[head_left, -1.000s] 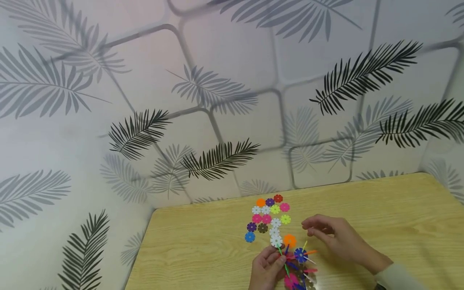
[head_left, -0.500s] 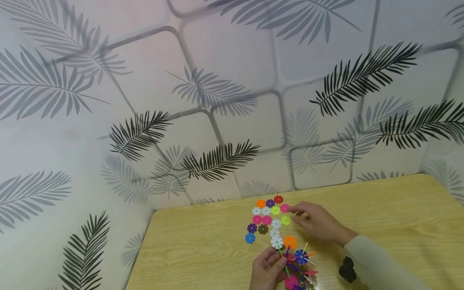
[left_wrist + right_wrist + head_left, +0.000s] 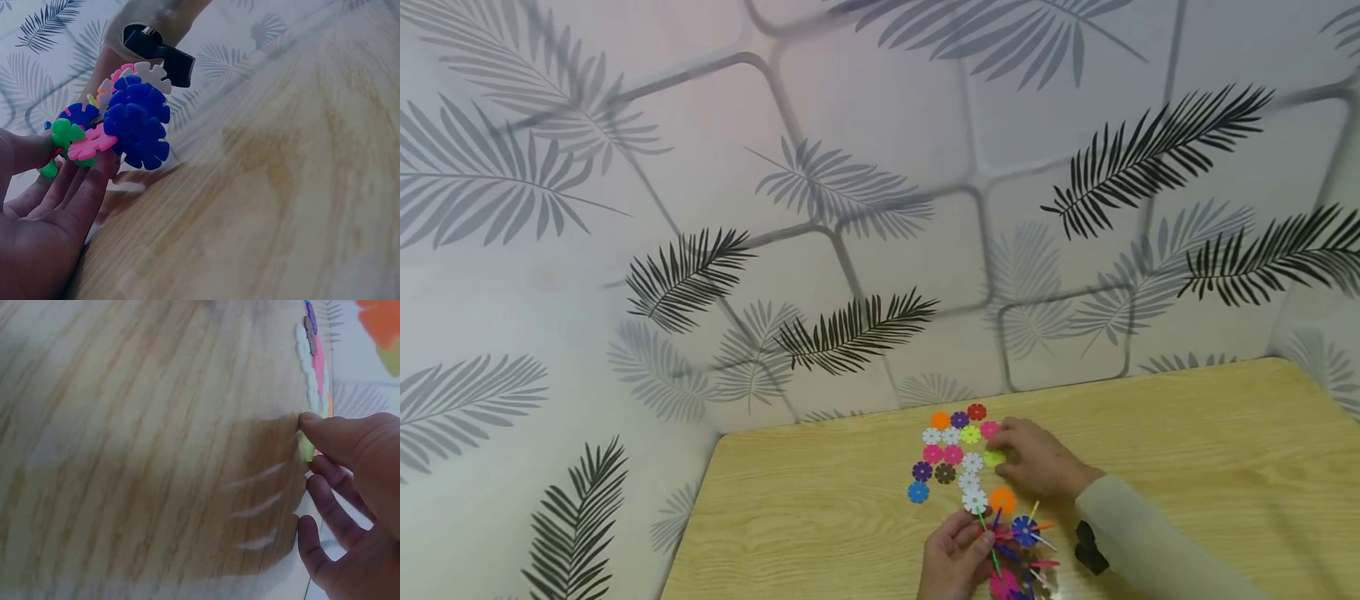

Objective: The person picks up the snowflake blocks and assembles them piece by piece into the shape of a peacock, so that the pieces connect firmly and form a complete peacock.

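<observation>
In the head view my left hand (image 3: 953,554) pinches a cluster of interlocked snowflake discs (image 3: 1024,531), with a green disc edge-on between thumb and fingers. Blue, pink, green and white discs of this cluster (image 3: 137,125) stand out beyond the fingers in the left wrist view. Farther up the table, my right hand (image 3: 1037,460) is down at a yellow-green snowflake disc (image 3: 992,458), partly covered by the fingers. The right wrist view has thumb and forefinger at opposite edges of that yellow-green disc (image 3: 305,449), the other fingers bent near the tabletop.
Several loose discs lie flat left of my right hand, among them a red disc (image 3: 976,412), a blue disc (image 3: 918,492) and white discs (image 3: 974,500). An orange disc (image 3: 1002,501) is beside the cluster. The wooden table (image 3: 805,517) meets a leaf-patterned wall (image 3: 880,250).
My right hand has moved left and forward from the bare tabletop to the discs, its fingers coming together around the yellow-green one. The left hand keeps its hold on the cluster, almost still.
</observation>
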Action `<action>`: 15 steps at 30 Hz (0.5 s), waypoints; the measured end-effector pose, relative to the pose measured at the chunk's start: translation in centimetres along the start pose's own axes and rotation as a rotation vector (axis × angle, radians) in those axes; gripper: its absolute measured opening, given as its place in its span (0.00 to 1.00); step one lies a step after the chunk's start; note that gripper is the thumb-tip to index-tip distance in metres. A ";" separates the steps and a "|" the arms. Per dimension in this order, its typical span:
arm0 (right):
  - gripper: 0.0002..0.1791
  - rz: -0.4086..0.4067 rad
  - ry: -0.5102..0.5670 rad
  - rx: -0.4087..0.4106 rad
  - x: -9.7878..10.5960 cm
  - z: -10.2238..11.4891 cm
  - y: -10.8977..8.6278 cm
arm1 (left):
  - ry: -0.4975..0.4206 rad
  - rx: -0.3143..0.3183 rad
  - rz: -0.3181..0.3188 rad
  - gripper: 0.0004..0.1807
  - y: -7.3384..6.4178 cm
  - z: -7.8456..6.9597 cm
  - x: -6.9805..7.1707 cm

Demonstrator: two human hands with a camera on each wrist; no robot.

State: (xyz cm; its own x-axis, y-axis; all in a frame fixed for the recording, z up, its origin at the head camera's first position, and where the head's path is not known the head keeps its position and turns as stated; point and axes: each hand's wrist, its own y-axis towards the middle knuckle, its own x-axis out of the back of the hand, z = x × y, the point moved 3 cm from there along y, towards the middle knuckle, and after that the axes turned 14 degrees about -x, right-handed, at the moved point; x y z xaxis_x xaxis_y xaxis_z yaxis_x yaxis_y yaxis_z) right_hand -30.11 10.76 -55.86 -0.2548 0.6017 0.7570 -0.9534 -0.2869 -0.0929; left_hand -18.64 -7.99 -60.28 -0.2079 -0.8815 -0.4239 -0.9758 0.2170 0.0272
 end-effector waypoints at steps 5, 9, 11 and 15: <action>0.13 0.054 0.049 -0.093 0.4 -0.6 -0.1 | 0.018 0.042 -0.036 0.24 0.1 0.0 -0.2; 0.14 0.151 0.054 -0.129 0.8 -0.7 -0.5 | 0.034 0.059 -0.053 0.24 0.2 0.1 -0.1; 0.15 0.190 0.043 -0.109 1.0 -0.7 -0.7 | 0.039 0.068 -0.062 0.24 0.2 0.1 0.0; 0.16 0.233 0.058 -0.084 1.0 -0.9 -1.0 | 0.048 0.080 -0.072 0.23 0.2 0.2 0.2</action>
State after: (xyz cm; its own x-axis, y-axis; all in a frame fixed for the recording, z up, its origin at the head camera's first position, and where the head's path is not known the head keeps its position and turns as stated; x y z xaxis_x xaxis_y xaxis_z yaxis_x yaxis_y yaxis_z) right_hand -29.52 12.35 -55.61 -0.4754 0.5695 0.6706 -0.8775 -0.3613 -0.3153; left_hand -18.86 -8.05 -60.58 -0.1424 -0.9148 -0.3780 -0.9802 0.1834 -0.0748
